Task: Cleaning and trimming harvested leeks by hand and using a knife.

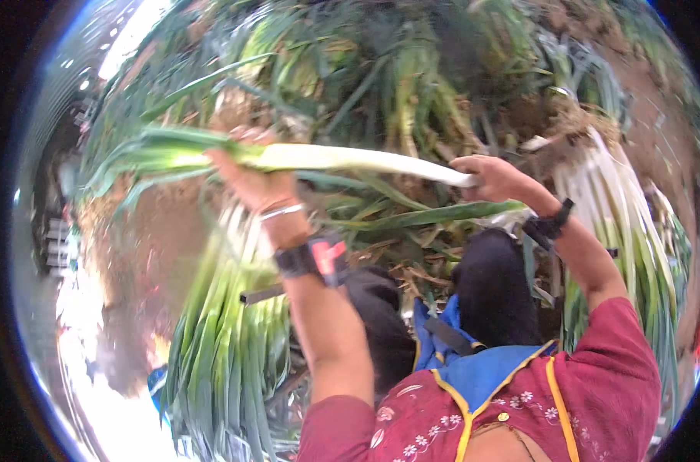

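Observation:
A leek stretches crosswise in front of me, its green leaves to the left and its white end to the right. My left hand is wrapped round it where the green begins. At the white end, the fingers of my right hand are closed on the tip. A loose green leaf lies crosswise just below the leek, with its right end close under my right hand; whether the hand also holds it I cannot tell.
Bundled leeks lie at my left, and another pile of leeks with white stalks and roots lies at my right. A heap of leeks spreads across the far side. Leaf scraps cover the ground by my knees.

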Tool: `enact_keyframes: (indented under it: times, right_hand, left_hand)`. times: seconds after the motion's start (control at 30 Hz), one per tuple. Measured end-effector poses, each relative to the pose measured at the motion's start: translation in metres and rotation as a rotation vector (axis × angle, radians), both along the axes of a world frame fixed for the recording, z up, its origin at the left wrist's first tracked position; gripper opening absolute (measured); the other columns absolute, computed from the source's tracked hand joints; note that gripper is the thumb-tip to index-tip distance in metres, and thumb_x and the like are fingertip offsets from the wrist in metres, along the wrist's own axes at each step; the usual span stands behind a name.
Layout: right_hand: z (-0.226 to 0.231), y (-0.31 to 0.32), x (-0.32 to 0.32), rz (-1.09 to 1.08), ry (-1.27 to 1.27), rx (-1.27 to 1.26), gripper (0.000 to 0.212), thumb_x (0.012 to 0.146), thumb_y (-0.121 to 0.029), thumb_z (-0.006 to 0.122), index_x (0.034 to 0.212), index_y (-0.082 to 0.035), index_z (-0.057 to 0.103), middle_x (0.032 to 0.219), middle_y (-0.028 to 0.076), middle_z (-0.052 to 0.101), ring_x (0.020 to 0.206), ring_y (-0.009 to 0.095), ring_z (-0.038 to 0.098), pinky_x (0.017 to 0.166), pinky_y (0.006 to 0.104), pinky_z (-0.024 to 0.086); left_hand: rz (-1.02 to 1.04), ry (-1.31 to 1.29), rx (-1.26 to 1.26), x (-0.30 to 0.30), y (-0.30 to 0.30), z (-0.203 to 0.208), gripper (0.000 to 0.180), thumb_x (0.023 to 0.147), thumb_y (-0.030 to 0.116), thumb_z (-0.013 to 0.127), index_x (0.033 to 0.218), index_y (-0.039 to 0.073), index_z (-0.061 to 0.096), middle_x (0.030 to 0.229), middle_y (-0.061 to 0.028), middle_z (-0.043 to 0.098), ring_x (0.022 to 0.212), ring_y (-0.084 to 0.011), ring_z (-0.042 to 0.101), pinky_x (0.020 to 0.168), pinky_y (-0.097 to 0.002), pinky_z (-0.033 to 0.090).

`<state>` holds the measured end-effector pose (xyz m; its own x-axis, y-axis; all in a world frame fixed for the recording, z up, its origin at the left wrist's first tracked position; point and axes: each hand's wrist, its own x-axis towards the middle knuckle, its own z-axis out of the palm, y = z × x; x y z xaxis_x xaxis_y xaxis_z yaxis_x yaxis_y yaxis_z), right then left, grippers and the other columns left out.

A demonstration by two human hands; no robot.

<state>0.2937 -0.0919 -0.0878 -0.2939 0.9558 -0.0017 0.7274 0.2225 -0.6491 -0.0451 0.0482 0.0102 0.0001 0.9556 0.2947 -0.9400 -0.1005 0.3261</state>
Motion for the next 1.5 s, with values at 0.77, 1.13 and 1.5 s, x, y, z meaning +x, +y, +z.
enact_keyframes:
  times: [0.77,1.13,1.5]
  right_hand:
    - [0.097,-0.035,-0.049,-0.069,0.672,-0.436,0.040,0.090,-0.017,0.060,0.126,-0.003,0.049,0.078,-0.004,0.052,0.067,0.004,0.048,0.058,0.0212,0.040]
    - [0.115,-0.005,-0.067,-0.170,0.669,-0.270,0.034,0.090,-0.020,0.060,0.118,-0.003,0.053,0.078,-0.006,0.053,0.062,0.002,0.050,0.052,0.0187,0.041]
    - [0.110,-0.026,0.009,-0.481,0.749,-0.182,0.035,0.091,-0.020,0.056,0.122,-0.003,0.052,0.070,-0.004,0.051,0.054,0.004,0.044,0.048,0.0187,0.036]
  left_hand:
    - [-0.146,0.140,-0.157,0.080,-0.021,0.001,0.037,0.082,0.040,0.069,0.109,0.016,0.060,0.093,-0.0034,0.065,0.083,-0.0196,0.061,0.071,-0.0363,0.048]
    - [-0.214,0.679,-0.226,0.103,-0.053,0.009,0.040,0.082,0.035,0.072,0.102,0.003,0.062,0.088,-0.0027,0.065,0.072,-0.0130,0.061,0.064,-0.0270,0.050]
    - [0.186,1.900,0.008,-0.121,-0.011,-0.005,0.028,0.080,0.024,0.069,0.094,0.000,0.070,0.078,-0.0051,0.068,0.070,-0.0103,0.063,0.065,-0.0252,0.050]
